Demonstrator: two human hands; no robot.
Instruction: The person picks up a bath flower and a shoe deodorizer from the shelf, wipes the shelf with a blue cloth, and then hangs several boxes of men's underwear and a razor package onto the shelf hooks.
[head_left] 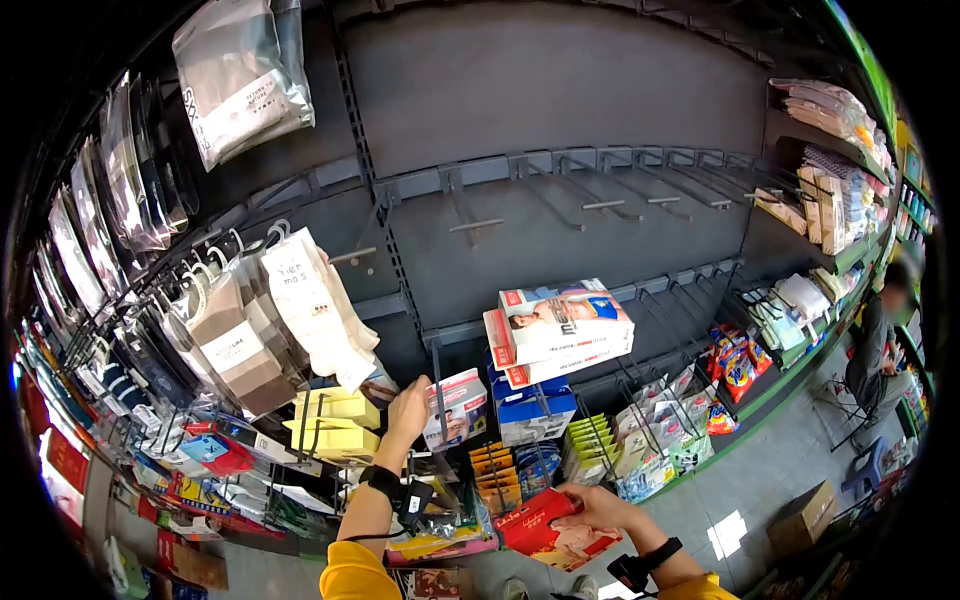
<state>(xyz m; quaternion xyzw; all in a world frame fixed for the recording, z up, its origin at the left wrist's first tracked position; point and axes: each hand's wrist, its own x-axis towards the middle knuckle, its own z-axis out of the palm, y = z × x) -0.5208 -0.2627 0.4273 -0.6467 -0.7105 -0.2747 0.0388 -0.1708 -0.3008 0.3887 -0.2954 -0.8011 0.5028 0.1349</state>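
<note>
My left hand (408,408) is closed at the left edge of a small white-and-pink underwear box (460,408), by the metal rack hooks. Its fingertips are partly hidden. Low in front of me, my right hand (597,507) grips a red underwear box (548,530) with a picture on its front, thumb on top. White printed underwear boxes (565,325) lie stacked to the right of my left hand, above a blue box (530,400). Pale yellow packs (335,420) sit just left of my left wrist.
Bare display hooks (580,190) jut out from the dark back panel. Socks (315,305) hang at the left, and bright snack-like bags (738,360) at the right. A cardboard box (803,517) stands on the tiled floor, near a seated person (880,345) at the far right.
</note>
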